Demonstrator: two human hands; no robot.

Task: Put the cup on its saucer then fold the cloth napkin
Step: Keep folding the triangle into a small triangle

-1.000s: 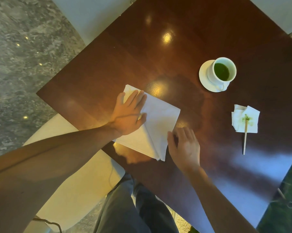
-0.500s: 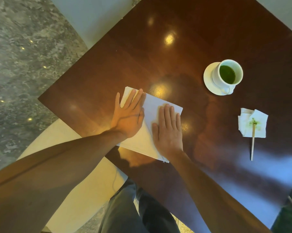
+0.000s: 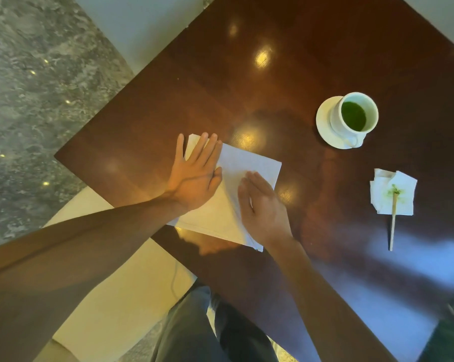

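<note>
A white cup (image 3: 354, 116) with green liquid stands on its white saucer (image 3: 324, 124) at the right of the dark wooden table (image 3: 194, 87). The white cloth napkin (image 3: 249, 165) lies folded near the table's near edge. My left hand (image 3: 194, 176) presses flat on the napkin's left part, fingers spread. My right hand (image 3: 262, 207) rests flat on the napkin's right part, fingers together, near a fold line running between the hands.
A small crumpled paper tissue (image 3: 393, 192) with a green stain lies right of the napkin, and a wooden stick (image 3: 393, 223) rests on it. A cream seat cushion (image 3: 121, 296) and my legs (image 3: 194, 333) show below the table's edge. Marble floor at left.
One second ago my right hand was beside the napkin's right corner; it moved onto the napkin and has since slid back toward me along it. My left hand stays pressed down.
</note>
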